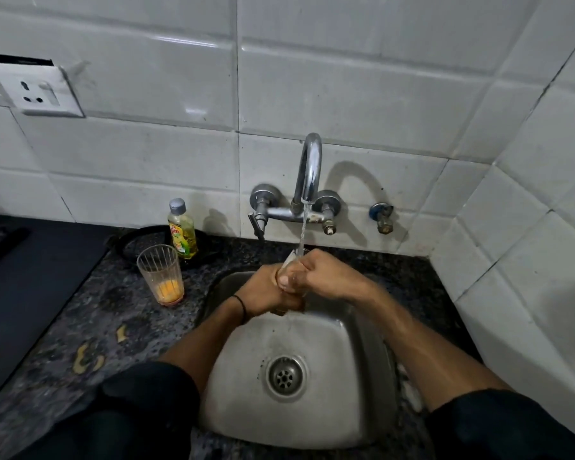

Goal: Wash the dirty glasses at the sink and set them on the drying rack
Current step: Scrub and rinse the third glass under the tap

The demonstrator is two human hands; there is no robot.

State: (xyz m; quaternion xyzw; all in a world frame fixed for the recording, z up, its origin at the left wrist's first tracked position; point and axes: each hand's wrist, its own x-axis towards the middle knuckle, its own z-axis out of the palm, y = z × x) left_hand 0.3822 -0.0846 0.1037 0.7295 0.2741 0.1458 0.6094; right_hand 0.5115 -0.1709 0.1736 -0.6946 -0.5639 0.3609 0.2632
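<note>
Fingers (pixel 284 279) of the left hand (pixel 266 292) are wrapped around the lower body of a clear glass (pixel 292 260); those of the right hand (pixel 319 272) are clenched over its upper part, just beside the rim. Glass is held tilted over the sink (pixel 346 376), mouth directly under the tap (pixel 309 167), with the water stream (pixel 302 227) running into it. Whether fingers reach inside the mouth cannot be told.

Progress, as judged: first glass is mid-rinse, not yet done. A second glass (pixel 161 275), well to the left of the fingers on the counter (pixel 113 327), is untouched, with orange residue at its bottom. Dish soap bottle (pixel 181 229) stands just behind that glass. No drying rack is seen; placing is wholly left, twice over.

Edges and room: tap valves and spout sit close above and beyond the fingers, so little lift is allowed before the rim meets metal. Basin below the fingers is open down to the drain (pixel 286 376). Tiled wall (pixel 528 194) closes off the right. Leftward travel is open, save for the second glass near the sink edge, which could be knocked.
</note>
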